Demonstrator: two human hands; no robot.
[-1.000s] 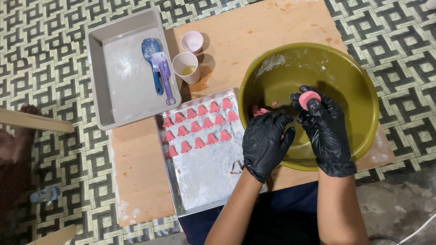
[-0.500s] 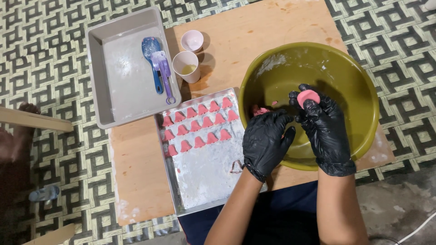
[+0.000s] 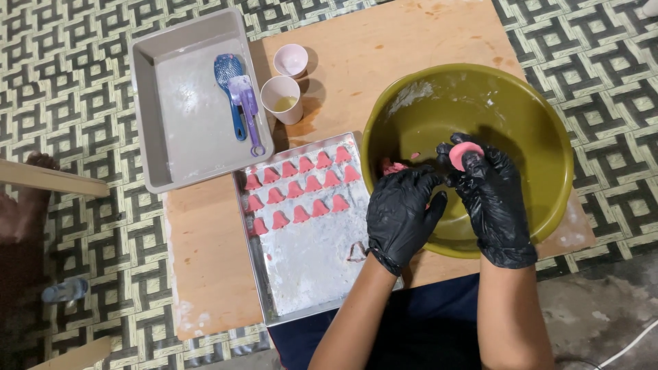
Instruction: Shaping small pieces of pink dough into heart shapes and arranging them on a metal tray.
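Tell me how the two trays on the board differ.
The grey tray is deep with tall walls; the metal tray is flat and shallow. The grey tray holds a blue scoop and a purple spoon; the metal tray holds rows of pink shaped pieces. Both are rectangular and dusted with white powder.

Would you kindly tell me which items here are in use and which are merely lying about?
In use: right hand, pink dough disc, left hand, green bowl, floured tray, pink cut-outs.
Lying about: grey tub, blue scoop, two cups.
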